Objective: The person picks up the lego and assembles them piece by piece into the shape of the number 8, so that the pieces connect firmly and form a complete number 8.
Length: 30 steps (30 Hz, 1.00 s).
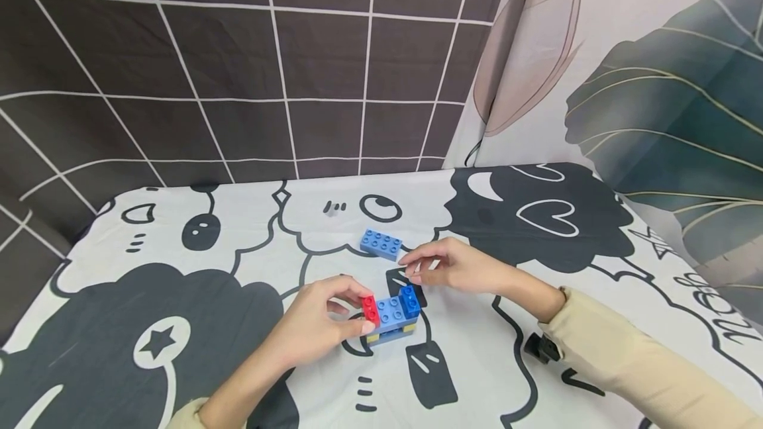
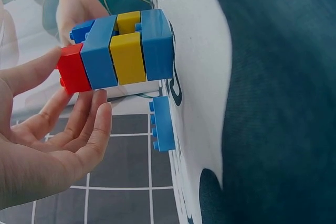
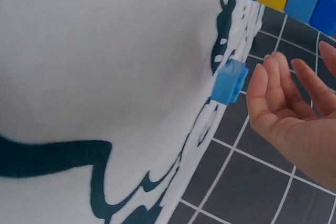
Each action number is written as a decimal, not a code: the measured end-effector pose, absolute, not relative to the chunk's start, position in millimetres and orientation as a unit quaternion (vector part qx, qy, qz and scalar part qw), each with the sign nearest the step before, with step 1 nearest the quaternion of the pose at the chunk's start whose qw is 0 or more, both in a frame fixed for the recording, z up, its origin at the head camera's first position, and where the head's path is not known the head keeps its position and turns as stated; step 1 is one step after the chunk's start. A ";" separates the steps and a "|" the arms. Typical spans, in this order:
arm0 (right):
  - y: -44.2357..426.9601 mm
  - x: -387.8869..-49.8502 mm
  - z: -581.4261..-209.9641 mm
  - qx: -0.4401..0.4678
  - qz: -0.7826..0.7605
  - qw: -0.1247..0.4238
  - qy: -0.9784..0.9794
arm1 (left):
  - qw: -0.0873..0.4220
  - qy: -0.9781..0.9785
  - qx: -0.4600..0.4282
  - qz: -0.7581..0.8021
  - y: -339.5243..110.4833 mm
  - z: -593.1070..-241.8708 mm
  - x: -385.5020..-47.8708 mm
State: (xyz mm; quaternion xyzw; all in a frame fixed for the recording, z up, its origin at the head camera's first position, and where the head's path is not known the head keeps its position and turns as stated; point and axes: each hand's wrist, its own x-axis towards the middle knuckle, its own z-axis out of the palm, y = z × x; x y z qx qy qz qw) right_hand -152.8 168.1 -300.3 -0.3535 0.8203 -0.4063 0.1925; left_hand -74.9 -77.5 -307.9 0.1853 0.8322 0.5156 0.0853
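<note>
A small stack of toy building bricks stands on the patterned cloth. Its lowest layer is a blue brick (image 2: 157,45), with yellow bricks (image 2: 127,59) above it, then another blue brick (image 1: 391,313). On top, a red brick (image 1: 370,310) sits at the left end and a darker blue brick (image 1: 409,302) at the right end. My left hand (image 1: 318,320) pinches the red brick between thumb and finger. My right hand (image 1: 456,266) holds nothing, its fingers loosely bent, between the stack and a loose blue brick (image 1: 380,244) lying studs up behind it.
The cloth (image 1: 477,376) is white with black cartoon drawings. A dark curtain (image 1: 226,51) with white grid lines hangs behind it, and a leaf-print curtain (image 1: 667,118) hangs at the right. A black device (image 1: 542,348) is on the right wrist.
</note>
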 end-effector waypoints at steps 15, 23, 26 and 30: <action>164.8 -179.1 -319.7 -0.301 -0.376 0.170 0.860 | 0.089 0.832 0.183 0.515 -77.5 -307.2 -75.9; 160.8 -186.3 -325.6 -0.269 -0.373 0.174 0.871 | 0.093 0.832 0.178 0.517 -77.4 -306.7 -75.4; 159.4 -187.1 -326.8 -0.267 -0.373 0.172 0.872 | 0.093 0.831 0.179 0.518 -77.5 -307.0 -75.4; 157.3 -187.5 -326.7 -0.262 -0.370 0.170 0.875 | 0.092 0.831 0.180 0.518 -77.8 -307.5 -75.4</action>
